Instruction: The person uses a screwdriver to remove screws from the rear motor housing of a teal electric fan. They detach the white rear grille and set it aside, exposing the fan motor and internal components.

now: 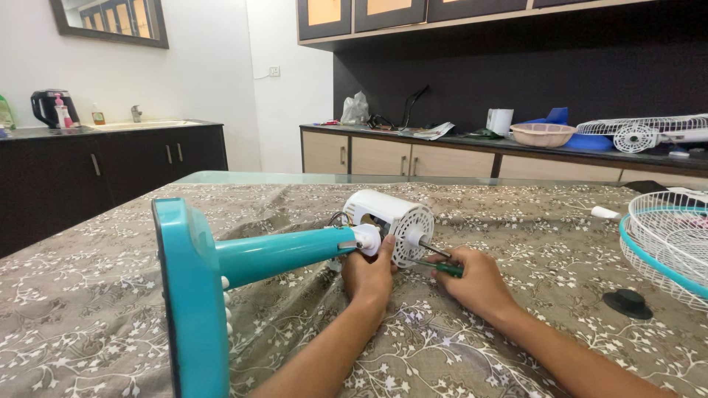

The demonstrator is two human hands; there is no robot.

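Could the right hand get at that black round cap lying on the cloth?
Probably yes: the black cap lies in the open beside the right hand, with bare tablecloth between, though that hand holds a green-handled screwdriver.

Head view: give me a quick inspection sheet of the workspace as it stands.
Surface: table under a floral cloth.
Job's things: teal fan stand lying flat, white motor housing with bare shaft; green-handled screwdriver at its face.
Clutter: fan guard, black cap.
Grippers: left hand steadies the neck joint; right hand grips the screwdriver.
Cables: dark wires at the housing's rear.
Surroundings: counter with another fan guard, basket; kettle by the sink.
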